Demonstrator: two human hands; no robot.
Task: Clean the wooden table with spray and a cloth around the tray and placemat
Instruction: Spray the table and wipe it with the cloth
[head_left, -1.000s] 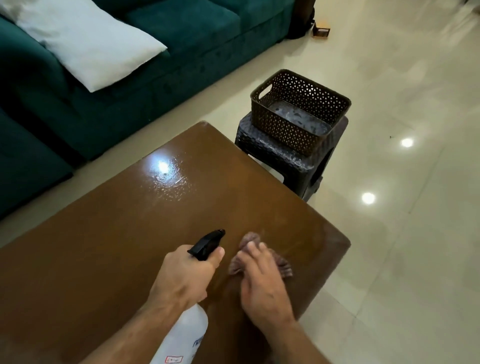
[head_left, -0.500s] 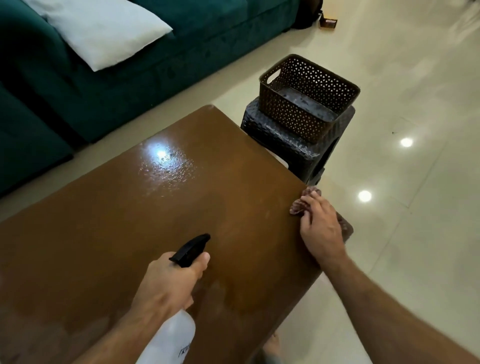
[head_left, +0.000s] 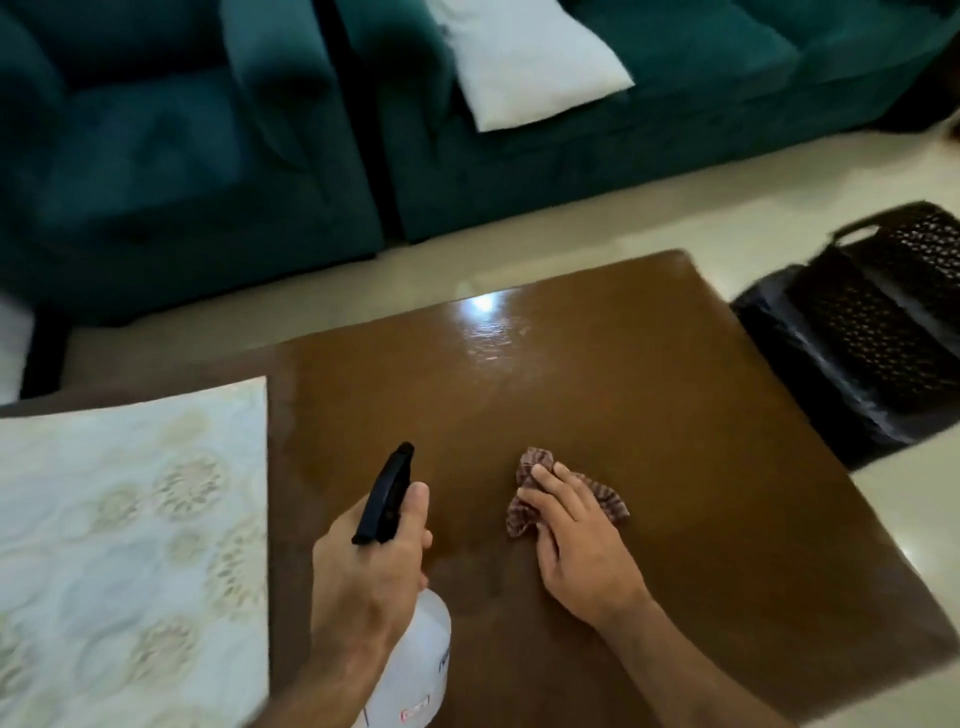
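Brown polished wood fills the middle of the view: the counter (head_left: 649, 415) carries a pale patterned placemat (head_left: 130, 519) on its left part, whose right edge runs straight away from the person, from the near edge toward the sofa (head_left: 597, 156). No tray is in view.

The right hand (head_left: 576, 535) lies flat on a crumpled striped cloth (head_left: 610, 501), fingers nearly straight and pressing it onto the bare wood, well to the right of the placemat. The left hand (head_left: 369, 577) is wrapped around the neck of a white spray bottle (head_left: 415, 665), its thumb lying along the black trigger head; the nozzle points away from the person, over the open wood. This hand sits between the cloth and the placemat, and is the nearer of the two to the placemat's edge.

A bare strip of wood runs alongside that edge, and its long axis lies front to back. I judge the next wiping should follow that line, with the cloth travelling leftward first, past the bottle. Glossy, wet-looking patches near the far edge probably also want wiping.

A dark perforated basket (head_left: 883, 322) stands off the counter's right side.
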